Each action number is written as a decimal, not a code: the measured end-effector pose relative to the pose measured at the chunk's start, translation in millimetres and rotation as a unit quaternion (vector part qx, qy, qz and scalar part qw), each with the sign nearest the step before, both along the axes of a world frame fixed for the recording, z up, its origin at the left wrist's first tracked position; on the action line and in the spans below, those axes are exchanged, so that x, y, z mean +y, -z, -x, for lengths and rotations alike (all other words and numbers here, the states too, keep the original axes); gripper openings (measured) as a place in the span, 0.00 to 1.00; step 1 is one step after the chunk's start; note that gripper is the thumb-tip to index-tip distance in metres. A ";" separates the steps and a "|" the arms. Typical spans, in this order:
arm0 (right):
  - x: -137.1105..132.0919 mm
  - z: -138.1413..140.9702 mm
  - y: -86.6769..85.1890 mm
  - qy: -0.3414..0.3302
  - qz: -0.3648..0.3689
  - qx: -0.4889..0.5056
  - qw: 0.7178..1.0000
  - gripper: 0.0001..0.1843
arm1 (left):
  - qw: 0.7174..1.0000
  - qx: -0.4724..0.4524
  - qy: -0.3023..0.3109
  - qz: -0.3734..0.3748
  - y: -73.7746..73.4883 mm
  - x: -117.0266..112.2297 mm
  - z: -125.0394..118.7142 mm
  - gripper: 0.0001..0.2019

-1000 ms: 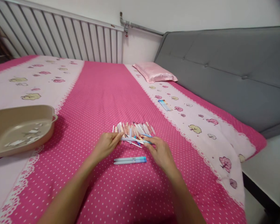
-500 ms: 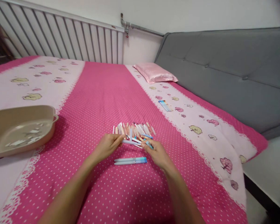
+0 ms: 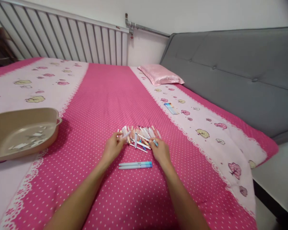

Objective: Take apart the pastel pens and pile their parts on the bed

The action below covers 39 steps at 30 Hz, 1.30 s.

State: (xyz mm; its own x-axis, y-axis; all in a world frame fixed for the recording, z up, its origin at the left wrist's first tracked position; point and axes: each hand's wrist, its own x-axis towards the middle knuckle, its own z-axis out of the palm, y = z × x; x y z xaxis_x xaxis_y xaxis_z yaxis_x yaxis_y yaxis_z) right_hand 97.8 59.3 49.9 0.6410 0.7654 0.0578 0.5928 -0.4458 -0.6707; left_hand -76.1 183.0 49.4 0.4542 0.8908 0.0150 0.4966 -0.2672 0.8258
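A heap of several pens (image 3: 140, 135) lies mid-bed on the pink dotted sheet (image 3: 105, 95). My left hand (image 3: 113, 148) pinches a white pen at the heap's left edge, its tip pointing up and right. My right hand (image 3: 159, 150) is closed on a light-blue pen at the heap's right side. Two light-blue pens (image 3: 135, 164) lie side by side on the sheet just in front of both hands.
A beige tray (image 3: 21, 132) holding small scraps sits at the left. A small bundle of coloured pens (image 3: 170, 108) lies on the pale band to the right. A pink pillow (image 3: 160, 74) is by the grey padded headboard (image 3: 230, 70). A radiator lines the far wall.
Both hands have moved forward into the heap. The long pen held across between them is no longer spanning both hands; the left now lifts a white pen, the right grips a blue one.
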 end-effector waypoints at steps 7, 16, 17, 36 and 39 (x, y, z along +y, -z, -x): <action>-2.2 -5.4 -3.9 0.012 0.030 -0.047 0.998 0.24 | 0.996 0.058 0.058 -0.040 -2.6 -1.7 -0.2 0.18; 8.1 -11.8 9.8 0.001 -0.065 -0.015 0.998 0.33 | 0.925 0.169 0.337 -0.045 -16.2 -24.9 2.4 0.07; 6.3 -12.4 10.8 0.000 -0.066 -0.012 0.998 0.32 | 0.921 0.181 0.340 -0.051 -16.0 -26.6 1.9 0.06; -28.8 31.0 -35.7 -0.234 0.031 0.045 0.971 0.17 | 0.938 0.101 0.305 -0.132 -21.2 -27.7 -3.0 0.07; -27.6 30.5 -33.9 -0.221 0.030 0.038 0.974 0.16 | 0.934 0.069 0.302 -0.176 -24.1 -27.9 -1.9 0.08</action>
State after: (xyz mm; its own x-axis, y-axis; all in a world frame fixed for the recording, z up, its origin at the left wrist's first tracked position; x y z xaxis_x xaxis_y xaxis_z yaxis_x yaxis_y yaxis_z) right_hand 67.3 31.7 83.9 0.2482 0.9682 -0.0308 0.6860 -0.1981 -0.7001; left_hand -74.1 155.0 73.5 0.8916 0.4227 0.1625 0.2636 -0.7761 0.5729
